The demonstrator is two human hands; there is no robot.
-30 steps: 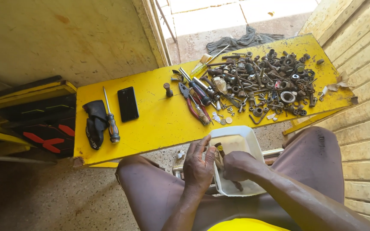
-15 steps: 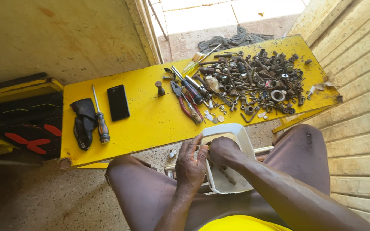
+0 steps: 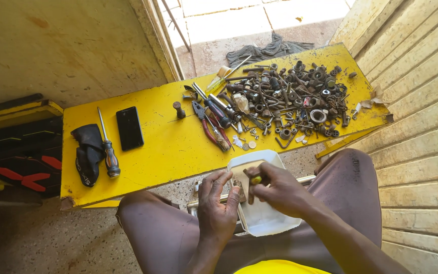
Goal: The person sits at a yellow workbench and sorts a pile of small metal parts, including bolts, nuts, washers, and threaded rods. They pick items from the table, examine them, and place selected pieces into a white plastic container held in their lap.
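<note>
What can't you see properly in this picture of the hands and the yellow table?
- Head view: the small yellow-tipped piece in the right hand is mostly covered by fingers.
- The metal frame under the white plastic tray is hidden by the tray and the left hand.
- The pile of dark metal nuts and bolts is too small to sort apart.
- The black and red case is cut off by the left edge.

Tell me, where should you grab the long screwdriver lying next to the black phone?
Probably by its dark, chunky handle, coming from above. The long screwdriver lies flat on the yellow board, handle towards the person, thin metal shaft pointing away. The black glove and flat black phone flank it.
</note>
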